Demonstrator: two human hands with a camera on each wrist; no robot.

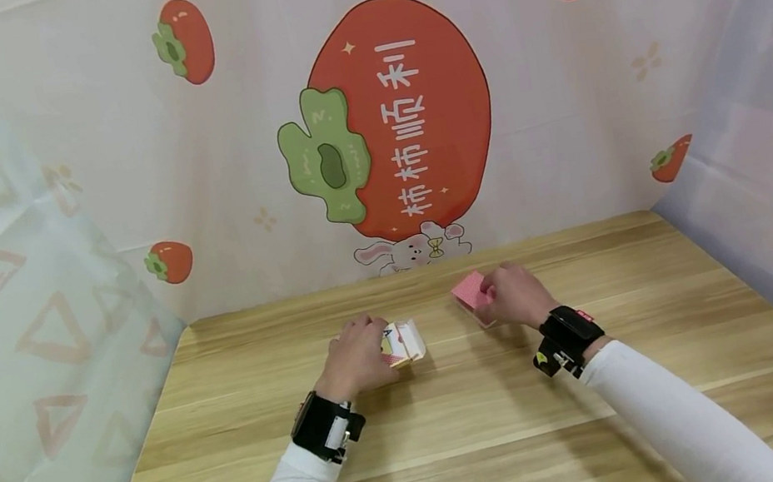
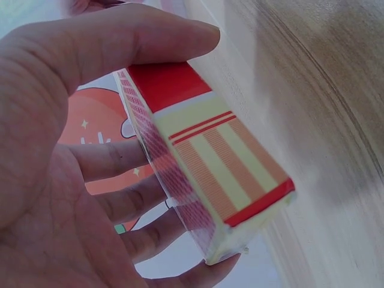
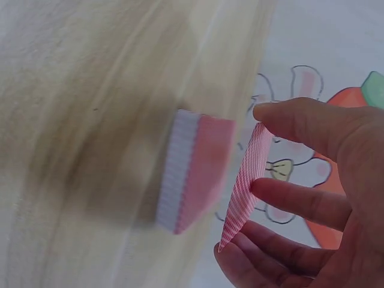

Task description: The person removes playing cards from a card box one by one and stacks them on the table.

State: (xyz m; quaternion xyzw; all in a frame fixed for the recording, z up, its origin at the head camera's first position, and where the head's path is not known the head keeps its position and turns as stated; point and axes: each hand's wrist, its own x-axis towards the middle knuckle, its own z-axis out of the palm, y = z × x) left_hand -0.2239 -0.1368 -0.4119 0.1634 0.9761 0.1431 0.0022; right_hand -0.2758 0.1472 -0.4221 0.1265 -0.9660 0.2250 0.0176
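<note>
left hand [image 1: 357, 355] and right hand [image 1: 521, 295] at work over a wood-grained worktop [image 1: 465, 452], each with its own object. the left hand is partly closed about a card box [image 2: 231, 165], the thumb over one narrow side and the fingers spread along the broad face; this grip probably steadies the box while leaving its end unobstructed, since in the head view a pale flap juts from the end that faces the right hand. whether the box touches the worktop cannot be told. the right hand is curled only part way, holding a thin card [image 3: 247, 183] by its edges between the thumb at one end and the fingertips at the other, with one finger against the patterned back; an edge hold of this kind presumably keeps the card apart from the deck [image 3: 204, 171] just beside it. whether one card or several are held is unclear. the deck lies on the worktop near the backdrop [image 1: 540, 204], neatly squared, probably so that it stays together as a block.

appearance: the deck shows a pink-red upper face and pale, finely layered sides; the held card bears a fine red-and-white pattern. the box is cream, with red bands, orange-brown stripes and a red-patterned face.
</note>
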